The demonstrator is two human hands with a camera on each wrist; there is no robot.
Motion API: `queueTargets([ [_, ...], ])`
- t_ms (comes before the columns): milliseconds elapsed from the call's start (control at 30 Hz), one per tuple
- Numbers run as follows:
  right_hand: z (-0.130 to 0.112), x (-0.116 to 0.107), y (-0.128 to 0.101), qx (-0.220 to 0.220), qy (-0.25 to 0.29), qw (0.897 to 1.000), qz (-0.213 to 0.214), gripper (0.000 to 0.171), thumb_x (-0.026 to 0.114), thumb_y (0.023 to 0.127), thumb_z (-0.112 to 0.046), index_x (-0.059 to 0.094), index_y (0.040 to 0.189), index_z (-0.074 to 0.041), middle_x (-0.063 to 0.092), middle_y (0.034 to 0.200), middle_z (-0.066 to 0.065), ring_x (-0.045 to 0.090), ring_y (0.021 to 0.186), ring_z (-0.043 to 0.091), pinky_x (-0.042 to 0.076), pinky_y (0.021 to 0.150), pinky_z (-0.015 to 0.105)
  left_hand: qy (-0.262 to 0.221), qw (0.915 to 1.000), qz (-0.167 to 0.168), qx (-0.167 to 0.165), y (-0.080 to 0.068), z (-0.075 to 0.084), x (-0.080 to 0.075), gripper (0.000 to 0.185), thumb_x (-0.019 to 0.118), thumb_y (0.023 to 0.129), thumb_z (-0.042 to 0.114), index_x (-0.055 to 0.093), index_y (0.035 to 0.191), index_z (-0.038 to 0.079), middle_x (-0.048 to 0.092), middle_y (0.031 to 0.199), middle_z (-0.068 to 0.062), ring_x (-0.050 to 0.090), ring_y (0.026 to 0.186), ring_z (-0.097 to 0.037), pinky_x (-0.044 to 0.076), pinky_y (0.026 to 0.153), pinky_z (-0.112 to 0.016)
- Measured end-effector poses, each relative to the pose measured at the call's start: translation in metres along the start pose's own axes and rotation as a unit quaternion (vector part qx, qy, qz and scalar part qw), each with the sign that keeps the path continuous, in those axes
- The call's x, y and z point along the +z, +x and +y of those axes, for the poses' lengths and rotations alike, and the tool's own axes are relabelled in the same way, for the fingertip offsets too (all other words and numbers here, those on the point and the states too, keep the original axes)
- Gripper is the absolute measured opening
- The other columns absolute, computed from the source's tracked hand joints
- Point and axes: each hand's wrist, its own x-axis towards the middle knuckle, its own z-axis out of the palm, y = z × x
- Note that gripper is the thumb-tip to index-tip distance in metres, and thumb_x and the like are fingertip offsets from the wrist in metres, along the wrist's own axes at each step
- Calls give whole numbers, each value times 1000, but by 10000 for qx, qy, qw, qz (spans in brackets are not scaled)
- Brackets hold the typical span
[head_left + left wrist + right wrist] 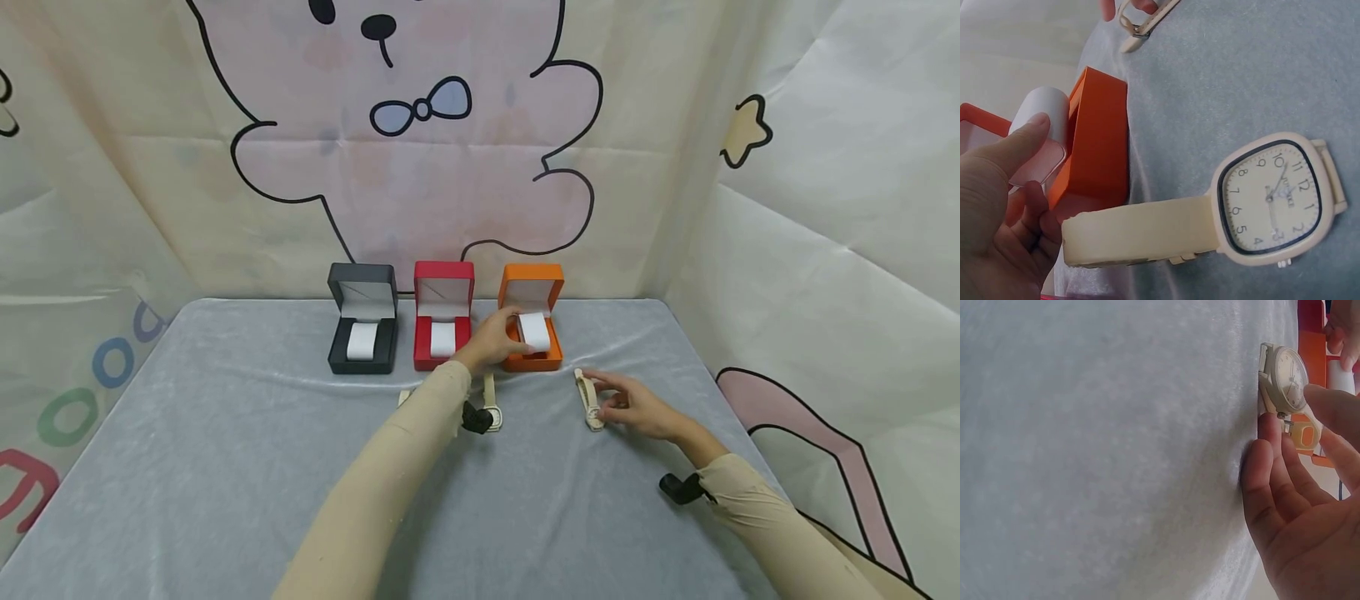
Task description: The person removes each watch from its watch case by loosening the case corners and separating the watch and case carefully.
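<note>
Left hand (491,340) pinches the white cylindrical watch cushion (534,331) in the open orange hinged gift box (531,354), at the bench's far edge; a careless tug could tip the box. Right hand (637,406) pinches the cream square-faced strap watch (588,398) lying nearer the bench's right edge. That light grip may slip, dropping the watch.

Left hand (491,337) gripping white cushion (535,331) in orange box (532,329); right hand (637,407) pinching cream watch (589,400) on table (225,467).
</note>
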Motion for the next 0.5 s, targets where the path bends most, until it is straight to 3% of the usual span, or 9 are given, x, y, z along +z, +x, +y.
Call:
queueTargets([
  [233,2,-2,1,111,169,9997,98,64,64,97,-3,35,153,6,51,137,39,67,80,15,54,69,25,94,10000,17,-27,-1,0,0,75,82,86,20,43,150,12,46,155,-12,44,141,-28,35,121,-45],
  [500,0,-4,2,140,187,9997,111,60,63,98,-5,37,152,5,53,135,37,67,80,16,55,67,28,160,9998,-8,-90,0,-2,0,73,81,87,20,44,149,13,47,154,-11,45,139,-26,36,121,-43],
])
